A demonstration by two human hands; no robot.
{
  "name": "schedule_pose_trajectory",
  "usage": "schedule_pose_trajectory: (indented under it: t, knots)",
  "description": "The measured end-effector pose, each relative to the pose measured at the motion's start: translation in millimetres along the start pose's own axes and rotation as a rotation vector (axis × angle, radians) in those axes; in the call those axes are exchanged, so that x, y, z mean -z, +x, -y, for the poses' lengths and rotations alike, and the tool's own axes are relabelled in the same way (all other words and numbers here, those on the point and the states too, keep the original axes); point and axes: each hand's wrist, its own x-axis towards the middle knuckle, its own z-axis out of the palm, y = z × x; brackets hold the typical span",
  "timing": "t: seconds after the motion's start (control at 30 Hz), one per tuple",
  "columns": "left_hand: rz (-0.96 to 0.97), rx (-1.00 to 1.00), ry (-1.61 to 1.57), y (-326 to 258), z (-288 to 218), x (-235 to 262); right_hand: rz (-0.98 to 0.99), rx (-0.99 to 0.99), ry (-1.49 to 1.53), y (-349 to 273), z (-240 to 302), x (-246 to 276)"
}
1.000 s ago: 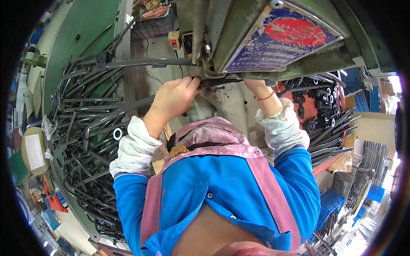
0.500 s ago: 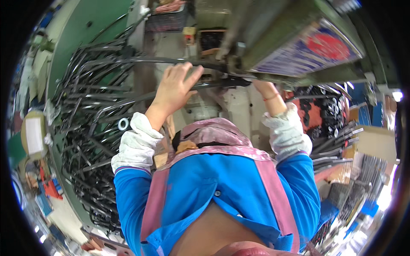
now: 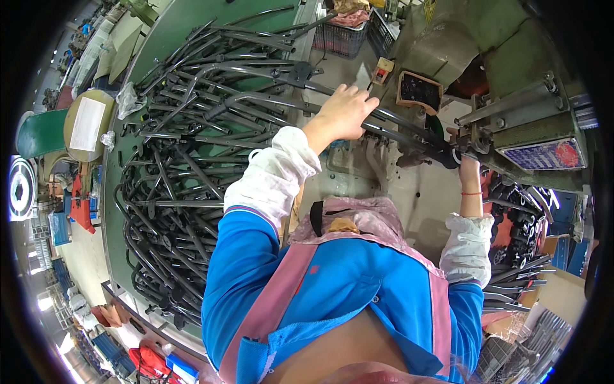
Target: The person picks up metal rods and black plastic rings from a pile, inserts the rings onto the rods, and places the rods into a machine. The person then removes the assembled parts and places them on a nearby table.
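My left hand (image 3: 346,112) is closed over a frame of two black bent metal tubes (image 3: 400,118). The frame slants from the pile on the left toward the machine on the right. Its near ends meet in a dark end piece with a pale ring. There my right hand (image 3: 469,168) grips the end, its fingers partly hidden behind the tubes and machine parts. A dark bracket (image 3: 300,74) sits on the frame's far tube, left of my left hand. The green machine (image 3: 531,137) has a metal fixture (image 3: 474,138) right beside my right hand.
A large pile of black bent tubes (image 3: 173,211) covers the green table (image 3: 150,61) at left. At the back are a black crate (image 3: 342,40) and a box of small dark parts (image 3: 419,91). More black parts and tubes (image 3: 515,281) lie at right.
The view has shifted, so the machine sits farther right and more of the table shows. My left hand has closed from a looser, spread-finger hold; the tube frame now slants down toward the right.
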Motion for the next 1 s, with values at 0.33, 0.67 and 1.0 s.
schedule_pose_trajectory:
  t: [0.33,0.67,1.0]
  knots:
    - [-0.044,0.050,-0.006,-31.2,27.4,4.2,-0.001,-0.009,0.065,2.7,-13.6,-8.7]
    - [-0.067,0.050,0.014,-31.9,23.1,2.2,-0.073,-0.105,0.526,-0.4,-45.1,-26.4]
    - [-0.226,0.020,-0.021,-63.2,-8.6,35.5,-0.062,-0.173,0.356,18.0,-26.3,44.2]
